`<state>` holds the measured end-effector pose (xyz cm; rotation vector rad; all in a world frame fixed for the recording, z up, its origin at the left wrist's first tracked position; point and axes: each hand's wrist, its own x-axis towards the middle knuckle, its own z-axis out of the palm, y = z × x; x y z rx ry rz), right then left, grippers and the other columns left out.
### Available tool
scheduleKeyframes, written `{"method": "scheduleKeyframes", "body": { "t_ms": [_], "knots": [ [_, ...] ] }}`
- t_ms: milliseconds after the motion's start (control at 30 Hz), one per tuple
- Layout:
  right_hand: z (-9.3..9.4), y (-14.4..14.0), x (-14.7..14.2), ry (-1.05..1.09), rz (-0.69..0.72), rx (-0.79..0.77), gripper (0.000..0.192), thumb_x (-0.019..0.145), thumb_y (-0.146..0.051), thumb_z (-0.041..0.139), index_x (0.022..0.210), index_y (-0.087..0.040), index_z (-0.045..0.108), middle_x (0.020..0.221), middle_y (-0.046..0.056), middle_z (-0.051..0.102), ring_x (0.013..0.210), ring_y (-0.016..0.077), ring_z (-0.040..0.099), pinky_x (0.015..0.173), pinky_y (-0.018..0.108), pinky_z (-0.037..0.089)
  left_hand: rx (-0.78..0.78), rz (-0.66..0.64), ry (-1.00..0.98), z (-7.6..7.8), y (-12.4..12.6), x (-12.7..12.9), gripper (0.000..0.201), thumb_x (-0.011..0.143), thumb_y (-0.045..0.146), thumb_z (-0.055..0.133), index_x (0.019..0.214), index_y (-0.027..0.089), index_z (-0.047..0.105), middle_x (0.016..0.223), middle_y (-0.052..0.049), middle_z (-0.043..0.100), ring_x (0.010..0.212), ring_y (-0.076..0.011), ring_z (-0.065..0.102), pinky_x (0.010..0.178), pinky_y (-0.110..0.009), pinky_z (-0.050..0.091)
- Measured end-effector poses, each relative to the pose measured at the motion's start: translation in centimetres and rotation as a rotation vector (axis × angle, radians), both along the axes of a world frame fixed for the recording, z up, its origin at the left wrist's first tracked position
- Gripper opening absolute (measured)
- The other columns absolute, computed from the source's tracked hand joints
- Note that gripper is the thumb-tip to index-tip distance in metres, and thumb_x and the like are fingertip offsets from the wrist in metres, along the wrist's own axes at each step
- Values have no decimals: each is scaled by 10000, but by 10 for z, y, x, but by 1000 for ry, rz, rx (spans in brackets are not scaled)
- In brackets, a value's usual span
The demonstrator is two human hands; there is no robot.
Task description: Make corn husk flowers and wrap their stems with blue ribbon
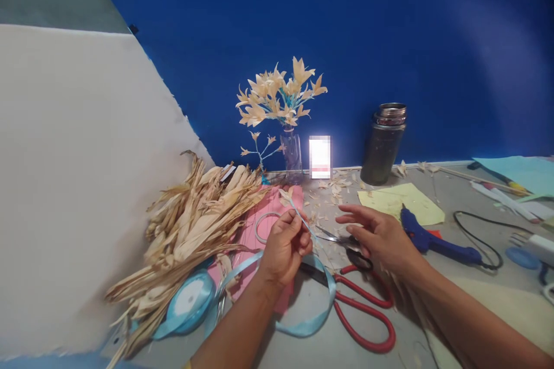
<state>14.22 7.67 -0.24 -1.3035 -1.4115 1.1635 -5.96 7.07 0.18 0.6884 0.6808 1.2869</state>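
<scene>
On the grey table [389, 351], left hand [283, 248] pinches 1 ribbon-wrapped stem [303, 220]; right hand [378, 233] spread above 1 red scissors [363, 305].

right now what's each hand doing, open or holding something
left hand: shut on a thin ribbon-wrapped stem
right hand: open, holding nothing, over the scissors

Both forearms are bare, with no sleeves in view. The left hand [285, 246] and right hand [378, 236] wear no gloves or rings.
</scene>
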Motion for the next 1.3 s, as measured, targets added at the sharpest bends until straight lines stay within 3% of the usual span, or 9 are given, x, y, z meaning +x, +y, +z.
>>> {"method": "scheduleKeyframes", "body": {
  "t_ms": [100,167,267,367,533,700,833,1000,1300],
  "knots": [
    [2,0,0,-44,25,7,232,777,-359,699,909,-174,743,786,49,751,572,136,607,515,246,466,2,-11,2,-1,-1,1,360,697,352,860,836,154,594,674,50,527,476,-29,410,421,-154,281],
    [4,-5,-3,-38,144,-68,272,825,-411,657,720,-169,721,668,28,709,508,109,542,468,227,405,11,-13,7,-1,-2,2,358,700,355,857,830,157,589,668,51,524,473,-31,412,420,-156,281],
    [3,-15,-13,32,373,-181,312,858,-411,627,702,-160,728,633,8,689,440,65,440,427,202,310,35,-8,24,0,-4,3,345,718,358,845,829,160,586,669,50,525,475,-35,420,428,-163,293],
    [-1,-23,-21,180,478,-271,274,827,-412,682,761,-151,736,619,3,682,408,48,402,418,193,289,50,-2,47,2,-5,4,328,739,361,830,831,160,587,670,49,530,480,-36,427,446,-169,310],
    [-3,-26,-24,410,480,-356,367,857,-495,660,896,-136,730,656,23,702,385,40,423,393,175,268,58,18,53,4,-5,2,331,743,366,827,808,174,566,639,60,518,467,-41,426,449,-178,318],
    [-7,-24,-22,285,418,-340,337,815,-480,727,764,-148,709,463,-50,559,361,49,412,380,172,268,67,43,86,5,-5,3,321,756,387,807,825,175,576,628,62,520,461,-42,422,443,-174,320],
    [-8,-22,-21,282,348,-271,349,777,-500,762,748,-157,701,622,-6,676,424,53,477,410,175,309,52,18,176,0,-6,6,321,773,413,776,853,159,597,705,25,598,470,-41,450,425,-167,313],
    [-5,-20,-20,289,354,-202,335,795,-480,755,728,-154,716,673,11,699,474,63,523,450,184,335,13,-153,268,-8,-11,10,362,727,426,804,845,150,602,586,44,544,454,-54,456,413,-157,294],
    [-15,-20,-23,299,357,-221,182,768,-345,761,746,-168,725,673,-1,718,487,76,538,470,188,373,31,-130,296,-12,-14,13,346,737,424,790,745,164,563,517,60,504,439,-48,410,437,-163,299]
  ]
}}
